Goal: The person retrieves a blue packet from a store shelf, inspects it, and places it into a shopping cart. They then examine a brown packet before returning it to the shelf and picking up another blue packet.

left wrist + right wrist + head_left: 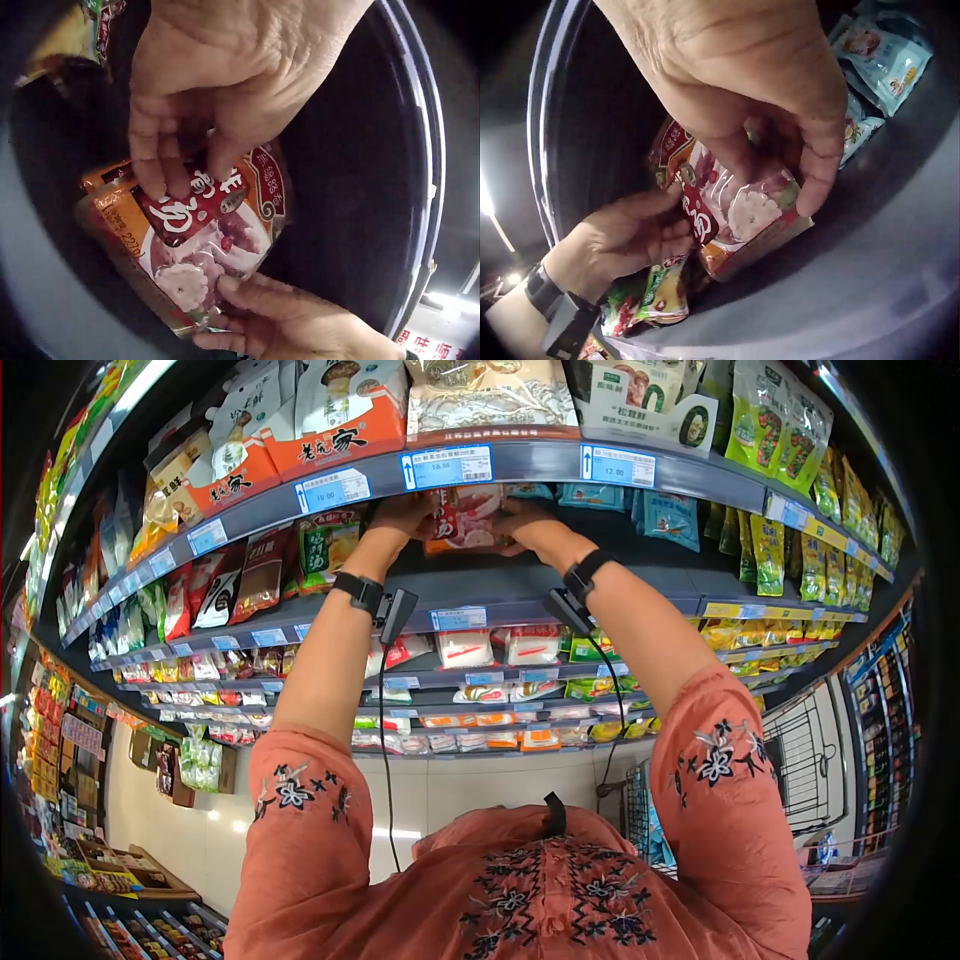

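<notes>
A red-and-orange soup seasoning packet [463,522], printed with a bowl of sliced lotus root, stands on the shelf below the price rail. At its left side my left hand [403,517] holds it, fingertips bent over the printed face in the left wrist view. My right hand [540,528] grips the opposite side, thumb on the picture [184,285] and fingers round the edge. Another packet edge [97,178] shows behind the front one. Part of the packet's top is hidden under the price rail in the head view.
Light-blue packets [665,520] lie to the right, a green soup packet [327,547] to the left. The upper shelf's price rail [450,467] runs close above both hands. More stocked shelves lie below. A wire cart [805,760] stands at the right.
</notes>
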The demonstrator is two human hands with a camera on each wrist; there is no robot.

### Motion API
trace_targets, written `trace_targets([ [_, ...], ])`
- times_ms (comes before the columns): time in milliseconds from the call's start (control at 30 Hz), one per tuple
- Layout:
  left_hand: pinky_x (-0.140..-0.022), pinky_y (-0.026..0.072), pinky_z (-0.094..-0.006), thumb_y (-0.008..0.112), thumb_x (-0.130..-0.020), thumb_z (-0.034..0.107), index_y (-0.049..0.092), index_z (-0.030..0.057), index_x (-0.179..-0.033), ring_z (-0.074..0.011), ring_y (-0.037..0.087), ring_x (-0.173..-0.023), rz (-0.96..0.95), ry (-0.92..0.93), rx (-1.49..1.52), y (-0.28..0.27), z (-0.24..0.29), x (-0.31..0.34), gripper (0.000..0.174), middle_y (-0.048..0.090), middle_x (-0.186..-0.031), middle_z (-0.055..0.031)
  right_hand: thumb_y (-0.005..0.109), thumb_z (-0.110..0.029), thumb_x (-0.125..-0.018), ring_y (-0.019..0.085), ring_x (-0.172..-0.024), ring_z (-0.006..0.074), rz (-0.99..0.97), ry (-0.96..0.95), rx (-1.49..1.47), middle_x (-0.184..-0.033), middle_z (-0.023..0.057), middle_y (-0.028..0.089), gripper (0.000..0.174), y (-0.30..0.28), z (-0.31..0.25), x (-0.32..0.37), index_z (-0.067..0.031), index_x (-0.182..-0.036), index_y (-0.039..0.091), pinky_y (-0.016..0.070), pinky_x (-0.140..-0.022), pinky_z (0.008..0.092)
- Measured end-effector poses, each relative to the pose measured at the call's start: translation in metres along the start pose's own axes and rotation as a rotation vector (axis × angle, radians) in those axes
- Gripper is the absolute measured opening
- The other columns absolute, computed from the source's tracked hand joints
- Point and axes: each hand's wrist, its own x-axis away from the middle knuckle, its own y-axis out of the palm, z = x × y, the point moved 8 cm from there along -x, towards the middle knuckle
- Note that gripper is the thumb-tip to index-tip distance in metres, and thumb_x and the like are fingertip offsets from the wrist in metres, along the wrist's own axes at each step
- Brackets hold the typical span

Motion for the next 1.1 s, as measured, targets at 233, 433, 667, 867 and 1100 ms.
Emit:
trace_targets([
  [233,-0.065,0.0604,-0.0328,0.068,-0.090,0.029,0.057,0.0061,-0.117,-0.0213,0.069,-0.076,-0.014,0.149,-0.028,-0.015,-0.046,-0.057,0.037,0.064,-0.098,-0.0101,0.065,-0.038,-0.086,0.064,-0.075,0.0151,0.069,-0.011,0.396,-0.089,0.0049,0.064,0.037,-0.001,-0.006,-0.039,-0.0129,-0.113,0.061,0.0515,-0.057,0.0289],
  [433,-0.079,0.0587,-0.0372,0.063,-0.092,0.030,0.057,0.0032,-0.119,-0.0262,0.068,-0.091,-0.072,0.090,0.199,-0.018,-0.061,-0.064,0.038,0.064,-0.110,-0.0154,0.064,-0.038,-0.089,0.066,-0.078,0.0187,0.029,0.005,0.299,-0.089,0.0071,0.064,0.036,-0.001,0.007,-0.070,-0.0085,-0.110,0.061,0.0533,-0.056,0.0303],
  [667,-0.090,0.0529,-0.0412,0.062,-0.092,0.033,0.058,0.0025,-0.120,-0.0329,0.064,-0.104,-0.058,0.418,-0.424,-0.008,-0.042,-0.064,0.042,0.062,-0.117,-0.0204,0.060,-0.042,-0.093,0.067,-0.062,0.0165,0.083,-0.050,0.124,-0.085,0.0087,0.069,0.041,-0.003,0.021,-0.087,-0.0051,-0.110,0.061,0.0566,-0.056,0.0279],
  [867,-0.100,0.0440,-0.0454,0.059,-0.092,0.035,0.058,0.0042,-0.124,-0.0388,0.054,-0.120,-0.007,0.383,-0.899,0.052,0.009,-0.020,0.044,0.059,-0.122,-0.0246,0.056,-0.031,-0.093,0.067,-0.080,0.0301,0.041,-0.273,0.547,-0.093,0.0166,0.070,0.031,-0.003,0.034,-0.120,-0.0051,-0.108,0.064,0.0542,-0.075,0.0398],
  [1100,-0.106,0.0414,-0.0469,0.056,-0.091,0.028,0.057,0.0291,-0.132,-0.0391,0.044,-0.131,-0.220,0.247,-1.125,0.070,-0.035,-0.021,0.041,0.046,-0.140,-0.0225,0.060,-0.030,-0.090,0.062,-0.102,0.0362,0.159,-0.348,0.389,-0.110,0.0222,0.065,0.034,-0.002,0.026,-0.124,-0.0039,-0.111,0.063,0.0483,-0.088,0.0439],
])
